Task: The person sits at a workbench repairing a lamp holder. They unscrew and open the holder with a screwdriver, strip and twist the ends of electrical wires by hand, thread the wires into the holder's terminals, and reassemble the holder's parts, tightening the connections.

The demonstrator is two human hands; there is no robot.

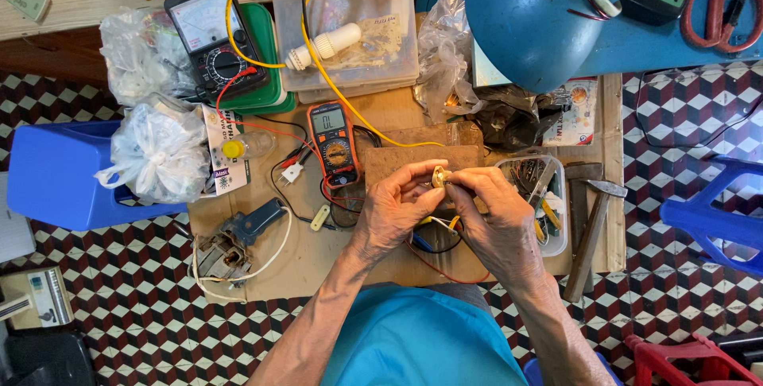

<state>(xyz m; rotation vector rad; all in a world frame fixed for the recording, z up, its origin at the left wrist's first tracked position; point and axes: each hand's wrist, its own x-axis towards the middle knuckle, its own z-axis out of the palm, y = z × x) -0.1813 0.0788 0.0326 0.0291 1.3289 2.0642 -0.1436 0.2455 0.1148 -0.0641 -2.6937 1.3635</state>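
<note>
Both hands meet over the middle of a low wooden board (397, 116). My left hand (393, 209) and my right hand (497, 219) pinch a small round brass part (439, 176) between their fingertips. Yellow and red wires (435, 231) hang under the hands. An orange digital multimeter (334, 143) lies just left of the hands, with its red and black leads trailing beside it. A small wooden block (389, 162) sits behind the hands.
A black analogue meter (211, 36) rests on a green tray. Clear plastic boxes (350, 32), white plastic bags (159, 155), a blue lamp shade (540, 12), a hammer (592, 227), a clear parts tub (548, 195), a switch assembly (230, 247) and red scissors (727, 4) surround the board.
</note>
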